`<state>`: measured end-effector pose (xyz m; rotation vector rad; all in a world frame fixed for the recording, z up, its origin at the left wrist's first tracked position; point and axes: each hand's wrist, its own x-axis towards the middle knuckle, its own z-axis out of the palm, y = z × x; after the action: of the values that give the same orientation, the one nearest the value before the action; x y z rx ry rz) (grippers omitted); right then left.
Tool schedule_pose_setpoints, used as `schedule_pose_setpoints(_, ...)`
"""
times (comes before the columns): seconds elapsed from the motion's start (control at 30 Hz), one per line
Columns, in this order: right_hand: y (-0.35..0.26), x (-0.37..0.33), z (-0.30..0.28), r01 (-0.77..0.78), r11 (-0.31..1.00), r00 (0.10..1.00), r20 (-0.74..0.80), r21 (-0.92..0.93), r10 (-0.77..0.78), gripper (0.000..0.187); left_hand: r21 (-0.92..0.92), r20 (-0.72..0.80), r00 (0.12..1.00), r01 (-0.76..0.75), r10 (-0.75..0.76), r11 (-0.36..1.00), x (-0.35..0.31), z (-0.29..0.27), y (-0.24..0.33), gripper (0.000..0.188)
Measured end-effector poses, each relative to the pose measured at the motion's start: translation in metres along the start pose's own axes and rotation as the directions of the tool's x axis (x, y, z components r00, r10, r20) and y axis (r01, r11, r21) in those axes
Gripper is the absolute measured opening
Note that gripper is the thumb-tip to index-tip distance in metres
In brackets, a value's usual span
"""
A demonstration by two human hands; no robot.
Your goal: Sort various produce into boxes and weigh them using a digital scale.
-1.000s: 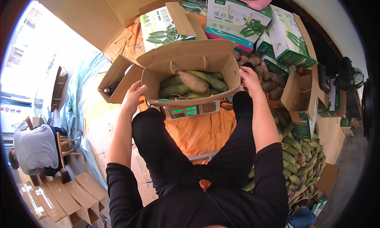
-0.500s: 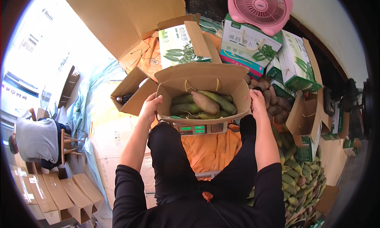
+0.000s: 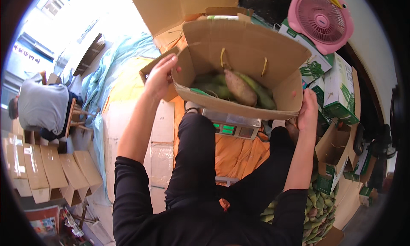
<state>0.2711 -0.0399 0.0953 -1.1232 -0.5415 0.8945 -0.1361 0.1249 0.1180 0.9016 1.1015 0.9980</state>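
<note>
Both my hands hold an open cardboard box (image 3: pixel 245 37) in the air, tilted with its inside toward me. My left hand (image 3: pixel 161 77) grips the left end wall, fingers wrapped through or over it. On the other end wall, my right hand (image 3: pixel 308 110) is closed at the lower right corner. Inside lie several long green radishes (image 3: pixel 265 98), with one reddish-brown radish (image 3: pixel 240 88) on top. Two yellow cord handles (image 3: pixel 265 66) show on the far wall. Below the box, partly hidden by it, a digital scale (image 3: pixel 237 128) with a green display sits between my legs.
A pink fan (image 3: pixel 320 22) stands on printed cartons (image 3: pixel 339 90) at the back right. To my right are an open carton (image 3: pixel 333 154) and a heap of green radishes (image 3: pixel 318 212). A seated person (image 3: pixel 47 105) and a row of cardboard boxes (image 3: pixel 49 167) are at the left.
My hands have lifted the box up off the scale and moved it toward the right, tilting it. More of the scale shows now. The whole view has shifted as well.
</note>
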Motion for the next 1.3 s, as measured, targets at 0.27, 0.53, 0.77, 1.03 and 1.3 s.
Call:
schedule_pose_setpoints(0.27,-0.02,-0.021,0.12,-0.044,0.994,0.956,0.286,-0.104,0.072,0.022,-0.063,-0.066,0.968,-0.247,0.243,0.967,-0.073,-0.106,0.061,0.038)
schedule_pose_setpoints(0.53,0.07,-0.091,0.229,-0.169,0.949,0.768,0.567,-0.267,0.297,0.033,0.162,-0.378,0.888,-0.215,0.262,0.963,-0.186,-0.261,0.045,0.053)
schedule_pose_setpoints(0.77,0.223,-0.201,0.27,-0.242,0.833,0.564,0.626,-0.498,0.538,0.035,0.259,-0.686,0.727,0.217,0.021,0.941,-0.304,-0.384,-0.056,0.07)
schedule_pose_setpoints(1.03,0.275,-0.291,0.252,0.065,0.475,-0.108,0.467,-0.878,0.878,0.041,0.063,-0.89,0.43,0.448,-0.153,0.892,-0.428,-0.458,-0.205,0.028)
schedule_pose_setpoints(1.3,0.265,-0.248,0.251,0.166,0.851,0.299,0.848,-0.498,0.438,0.019,0.134,-0.684,0.693,0.429,-0.23,0.893,-0.341,-0.433,-0.254,0.036)
